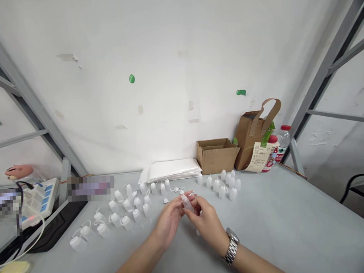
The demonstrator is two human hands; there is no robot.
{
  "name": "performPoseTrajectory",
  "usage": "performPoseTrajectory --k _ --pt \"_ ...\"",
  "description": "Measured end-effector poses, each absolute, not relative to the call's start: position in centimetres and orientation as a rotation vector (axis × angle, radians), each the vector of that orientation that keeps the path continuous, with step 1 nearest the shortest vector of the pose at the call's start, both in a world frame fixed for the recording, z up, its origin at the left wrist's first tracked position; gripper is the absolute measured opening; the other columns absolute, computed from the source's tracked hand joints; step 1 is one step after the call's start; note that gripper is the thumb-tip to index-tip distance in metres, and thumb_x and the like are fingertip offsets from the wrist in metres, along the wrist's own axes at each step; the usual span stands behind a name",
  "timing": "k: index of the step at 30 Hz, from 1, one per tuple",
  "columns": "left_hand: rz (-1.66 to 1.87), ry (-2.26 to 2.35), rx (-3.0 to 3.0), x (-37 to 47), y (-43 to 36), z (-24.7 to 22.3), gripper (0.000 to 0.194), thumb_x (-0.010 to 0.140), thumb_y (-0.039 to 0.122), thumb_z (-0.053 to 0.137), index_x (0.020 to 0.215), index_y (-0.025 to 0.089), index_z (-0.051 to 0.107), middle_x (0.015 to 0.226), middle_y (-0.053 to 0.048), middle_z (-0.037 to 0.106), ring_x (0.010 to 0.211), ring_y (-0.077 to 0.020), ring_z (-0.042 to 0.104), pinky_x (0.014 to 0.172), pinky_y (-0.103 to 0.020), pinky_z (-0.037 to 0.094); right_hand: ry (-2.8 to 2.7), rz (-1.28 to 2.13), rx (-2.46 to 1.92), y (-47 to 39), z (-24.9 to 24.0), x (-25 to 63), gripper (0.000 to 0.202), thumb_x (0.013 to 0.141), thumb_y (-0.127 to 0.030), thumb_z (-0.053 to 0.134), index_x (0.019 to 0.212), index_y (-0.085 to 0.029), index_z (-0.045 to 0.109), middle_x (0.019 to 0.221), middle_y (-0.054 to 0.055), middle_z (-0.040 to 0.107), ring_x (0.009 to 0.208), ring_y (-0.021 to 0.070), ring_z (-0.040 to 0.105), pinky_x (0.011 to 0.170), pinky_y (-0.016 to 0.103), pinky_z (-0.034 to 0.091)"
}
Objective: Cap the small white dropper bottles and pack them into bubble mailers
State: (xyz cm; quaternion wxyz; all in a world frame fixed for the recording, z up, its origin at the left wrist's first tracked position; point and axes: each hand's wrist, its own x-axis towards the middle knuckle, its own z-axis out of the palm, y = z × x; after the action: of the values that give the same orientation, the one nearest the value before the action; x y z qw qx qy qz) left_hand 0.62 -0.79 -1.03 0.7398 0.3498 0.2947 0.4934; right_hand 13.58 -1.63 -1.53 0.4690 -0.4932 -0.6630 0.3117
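A small translucent squeeze bottle [187,203] is tilted between my two hands above the grey table. My left hand [169,221] closes its fingertips around the upper part, near the nozzle. Gripping the body from the other side is my right hand [208,222], with a metal watch on its wrist. Fingers cover part of the bottle. Just beyond my hands lie a loose white cap piece [166,200] and another small cap with a strap [176,189]. Several similar capped bottles [125,223] stand or lean to the left, and a smaller group [222,192] stands to the right.
At the back are a stack of white envelopes [171,170], an open cardboard box [218,161], a brown paper bag [248,138] and red-capped bottles [285,139]. A power strip [43,199] and a black panel [58,224] lie left. Grey metal posts flank the table.
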Motion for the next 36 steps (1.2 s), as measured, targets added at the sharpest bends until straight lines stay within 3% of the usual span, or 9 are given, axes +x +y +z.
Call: performPoseTrajectory --k 8,15,19,29,36 --pt "1.027 0.636 0.703 0.3 -0.3 -1.3 0.036 0.076 0.027 0.048 0.105 0.014 0.063 0.104 -0.009 0.066 0.109 -0.0251 0.051 0.097 -0.037 0.027 -1.386 1.136 -1.144 -1.1 -1.3 13.5 0.022 0.065 -0.034 0.068 0.063 -0.019 0.052 0.058 -0.004 0.053 0.054 0.012 0.046 0.052 0.024 0.037" --pt "0.999 0.589 0.665 0.0 -0.1 -1.4 0.038 0.078 0.024 0.042 0.108 0.013 0.063 0.103 -0.01 0.066 0.087 -0.0212 0.057 0.078 -0.034 0.038 -1.208 1.46 -1.052 -0.6 -0.7 13.6 0.036 0.052 -0.042 0.077 0.058 -0.016 0.053 0.052 -0.002 0.058 0.046 0.0094 0.044 0.048 0.023 0.035" --pt "0.993 0.586 0.625 -0.1 0.0 -1.4 0.035 0.079 0.023 0.043 0.103 0.012 0.065 0.099 -0.01 0.067 0.077 -0.0172 0.056 0.077 -0.032 0.038 -1.18 1.535 -1.004 -0.8 -0.2 13.7 0.034 0.052 -0.042 0.077 0.057 -0.015 0.056 0.053 -0.002 0.059 0.046 0.0088 0.044 0.049 0.023 0.036" --pt "0.981 0.585 0.516 -0.1 0.1 -1.1 0.032 0.078 0.018 0.042 0.099 0.008 0.064 0.088 -0.01 0.066 0.074 -0.0163 0.057 0.072 -0.03 0.041 -1.181 1.594 -0.954 -0.8 -0.1 13.8 0.034 0.05 -0.04 0.08 0.057 -0.015 0.058 0.053 -0.003 0.059 0.045 0.0083 0.046 0.049 0.023 0.036" --pt "0.95 0.606 0.567 0.2 -0.4 -0.7 0.038 0.079 0.022 0.043 0.114 0.013 0.055 0.072 -0.004 0.061 0.059 -0.0168 0.055 0.052 -0.031 0.044 -1.246 1.68 -0.86 -0.8 -0.6 13.7 0.035 0.05 -0.04 0.08 0.059 -0.014 0.058 0.054 -0.003 0.057 0.044 0.0077 0.045 0.046 0.022 0.035"
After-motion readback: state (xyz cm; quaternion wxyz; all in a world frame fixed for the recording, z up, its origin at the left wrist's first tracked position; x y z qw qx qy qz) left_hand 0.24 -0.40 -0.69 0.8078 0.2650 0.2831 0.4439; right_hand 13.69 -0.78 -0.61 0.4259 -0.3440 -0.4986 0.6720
